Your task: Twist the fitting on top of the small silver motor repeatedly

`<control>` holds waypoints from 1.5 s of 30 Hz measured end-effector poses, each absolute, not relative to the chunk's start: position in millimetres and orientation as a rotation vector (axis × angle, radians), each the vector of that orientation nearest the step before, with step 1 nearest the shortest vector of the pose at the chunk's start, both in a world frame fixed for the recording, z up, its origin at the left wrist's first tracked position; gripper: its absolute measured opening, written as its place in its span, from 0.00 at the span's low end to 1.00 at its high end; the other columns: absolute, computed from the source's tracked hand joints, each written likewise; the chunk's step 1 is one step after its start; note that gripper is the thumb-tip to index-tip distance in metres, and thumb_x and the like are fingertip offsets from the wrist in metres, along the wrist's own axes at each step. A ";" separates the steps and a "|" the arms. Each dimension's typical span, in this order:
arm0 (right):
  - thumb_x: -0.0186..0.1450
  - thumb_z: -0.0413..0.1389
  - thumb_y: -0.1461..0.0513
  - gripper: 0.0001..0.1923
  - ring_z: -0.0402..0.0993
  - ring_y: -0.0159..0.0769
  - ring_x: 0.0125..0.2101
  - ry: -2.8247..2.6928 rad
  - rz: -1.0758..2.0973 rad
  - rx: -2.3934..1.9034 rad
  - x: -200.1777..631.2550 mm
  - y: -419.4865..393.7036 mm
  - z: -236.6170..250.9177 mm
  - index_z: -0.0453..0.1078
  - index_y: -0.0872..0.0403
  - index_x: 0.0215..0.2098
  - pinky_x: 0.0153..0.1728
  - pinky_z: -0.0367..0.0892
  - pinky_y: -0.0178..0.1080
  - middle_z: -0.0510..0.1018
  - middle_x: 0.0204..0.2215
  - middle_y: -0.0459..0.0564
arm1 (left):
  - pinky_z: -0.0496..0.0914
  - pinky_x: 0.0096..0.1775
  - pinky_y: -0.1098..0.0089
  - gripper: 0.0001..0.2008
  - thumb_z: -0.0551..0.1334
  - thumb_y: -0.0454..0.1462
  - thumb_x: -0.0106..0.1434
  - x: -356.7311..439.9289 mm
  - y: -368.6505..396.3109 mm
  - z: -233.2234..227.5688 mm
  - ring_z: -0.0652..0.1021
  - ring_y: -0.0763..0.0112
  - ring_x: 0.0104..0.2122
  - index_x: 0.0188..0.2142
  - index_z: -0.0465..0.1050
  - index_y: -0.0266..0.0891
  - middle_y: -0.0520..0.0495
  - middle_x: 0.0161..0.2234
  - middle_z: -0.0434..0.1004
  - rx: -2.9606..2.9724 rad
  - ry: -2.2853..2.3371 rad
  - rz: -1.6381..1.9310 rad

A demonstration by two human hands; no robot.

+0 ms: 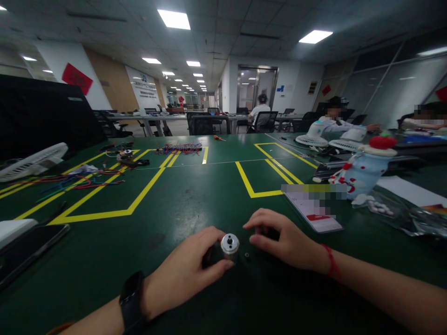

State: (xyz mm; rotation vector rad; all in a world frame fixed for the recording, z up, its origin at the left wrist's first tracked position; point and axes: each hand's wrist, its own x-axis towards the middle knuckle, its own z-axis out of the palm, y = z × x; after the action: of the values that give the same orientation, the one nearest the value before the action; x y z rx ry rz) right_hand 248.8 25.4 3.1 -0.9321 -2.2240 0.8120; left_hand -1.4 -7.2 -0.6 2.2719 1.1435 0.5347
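Silver-capped, the small cylindrical motor (228, 246) stood upright near the table's (195, 195) near edge, gripped between thumb and fingers of the left hand (190, 270). Just beside it, the right hand (284, 239) rested curled, fingers covering something dark; its grip could not be told.

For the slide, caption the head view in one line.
Left hand grips a small silver motor on the green table; right hand rests cupped beside it.

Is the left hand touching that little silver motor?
Touching. The head view shows the left hand with thumb and fingers wrapped around the motor.
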 end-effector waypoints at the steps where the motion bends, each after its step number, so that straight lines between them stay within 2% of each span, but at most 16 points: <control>1: 0.66 0.56 0.56 0.13 0.71 0.35 0.38 -2.096 0.853 -1.001 251.1 30.1 3.1 0.72 0.53 0.45 0.39 0.66 0.38 0.74 0.40 0.50 | 0.62 0.33 0.70 0.09 0.63 0.37 0.63 -1.6 -7.2 -0.5 0.70 0.68 0.33 0.43 0.67 0.43 0.52 0.37 0.70 2.272 1.140 0.539; 3: 0.67 0.52 0.55 0.13 0.71 0.34 0.35 -1.893 0.917 -1.140 256.1 41.2 0.9 0.72 0.54 0.42 0.37 0.66 0.37 0.76 0.37 0.49 | 0.62 0.34 0.70 0.09 0.63 0.36 0.63 -1.8 -7.1 -0.8 0.70 0.68 0.33 0.43 0.67 0.43 0.52 0.38 0.70 2.270 1.133 0.547; 7: 0.66 0.53 0.54 0.14 0.71 0.33 0.30 -1.802 1.005 -1.261 261.0 56.9 -6.7 0.73 0.56 0.40 0.32 0.66 0.37 0.76 0.31 0.47 | 0.62 0.33 0.71 0.09 0.63 0.36 0.63 -1.7 -6.6 -1.9 0.70 0.68 0.32 0.43 0.67 0.43 0.52 0.37 0.70 2.262 1.125 0.558; 10: 0.66 0.53 0.55 0.13 0.72 0.35 0.33 -1.950 0.957 -1.252 257.6 54.2 -6.6 0.74 0.55 0.39 0.35 0.66 0.38 0.77 0.33 0.48 | 0.62 0.32 0.70 0.09 0.63 0.37 0.63 -1.3 -6.3 -2.1 0.70 0.68 0.32 0.42 0.67 0.43 0.52 0.37 0.70 2.266 1.128 0.557; 14: 0.62 0.59 0.57 0.09 0.70 0.37 0.38 -2.339 0.728 -1.103 252.3 41.3 0.7 0.75 0.52 0.38 0.40 0.63 0.41 0.76 0.36 0.48 | 0.62 0.32 0.70 0.08 0.63 0.37 0.63 -1.1 -6.3 -1.8 0.70 0.68 0.32 0.42 0.67 0.42 0.52 0.36 0.70 2.261 1.139 0.547; 18: 0.59 0.64 0.57 0.09 0.69 0.37 0.42 -2.544 0.728 -0.881 247.9 30.2 6.2 0.76 0.49 0.38 0.46 0.61 0.42 0.73 0.40 0.46 | 0.62 0.32 0.70 0.08 0.63 0.38 0.63 -0.8 -7.0 -1.3 0.70 0.68 0.32 0.41 0.68 0.42 0.52 0.36 0.70 2.260 1.137 0.548; 21: 0.61 0.62 0.61 0.05 0.70 0.33 0.39 -2.416 0.810 -0.828 238.4 23.6 10.0 0.75 0.52 0.35 0.43 0.64 0.38 0.72 0.39 0.47 | 0.62 0.33 0.70 0.07 0.62 0.37 0.63 -0.2 -7.7 -0.7 0.70 0.68 0.33 0.40 0.67 0.42 0.51 0.36 0.71 2.270 1.137 0.554; 26: 0.62 0.60 0.62 0.04 0.69 0.32 0.36 -2.074 0.786 -0.811 216.9 17.2 19.1 0.74 0.53 0.35 0.36 0.66 0.34 0.71 0.36 0.47 | 0.62 0.32 0.70 0.07 0.62 0.38 0.63 -0.1 -8.1 -0.8 0.70 0.68 0.32 0.40 0.67 0.41 0.51 0.35 0.71 2.275 1.144 0.559; 32: 0.60 0.61 0.64 0.02 0.69 0.32 0.36 -2.127 0.829 -0.859 208.0 12.8 21.9 0.75 0.53 0.33 0.37 0.66 0.34 0.71 0.36 0.47 | 0.61 0.32 0.70 0.06 0.62 0.37 0.63 0.0 -8.2 -0.9 0.70 0.68 0.32 0.39 0.66 0.40 0.52 0.35 0.70 2.285 1.139 0.560; 36: 0.62 0.60 0.62 0.05 0.69 0.33 0.36 -2.077 0.829 -0.904 216.6 16.9 22.5 0.74 0.54 0.36 0.36 0.66 0.36 0.72 0.38 0.48 | 0.62 0.32 0.70 0.06 0.62 0.37 0.63 0.5 -9.3 0.9 0.70 0.68 0.32 0.39 0.67 0.40 0.52 0.35 0.70 2.277 1.139 0.552; 40: 0.66 0.54 0.56 0.11 0.70 0.33 0.33 -1.844 0.921 -1.115 238.1 38.7 11.7 0.72 0.55 0.39 0.33 0.66 0.36 0.75 0.33 0.48 | 0.62 0.33 0.70 0.07 0.62 0.37 0.63 0.4 -9.1 2.5 0.70 0.68 0.32 0.41 0.67 0.42 0.51 0.36 0.71 2.273 1.119 0.567; 45: 0.66 0.53 0.55 0.14 0.69 0.31 0.27 -1.768 0.989 -1.253 257.3 63.0 -8.4 0.72 0.58 0.39 0.29 0.65 0.36 0.74 0.29 0.47 | 0.63 0.33 0.70 0.08 0.62 0.37 0.64 -0.2 -8.1 1.5 0.70 0.67 0.33 0.42 0.68 0.42 0.50 0.37 0.71 2.262 1.123 0.550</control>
State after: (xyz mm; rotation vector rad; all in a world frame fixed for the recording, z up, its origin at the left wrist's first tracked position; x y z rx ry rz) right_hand 257.3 63.0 -8.4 -1.2534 -1.7681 0.9893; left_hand -0.2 -8.1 1.5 2.2618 1.1225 0.5497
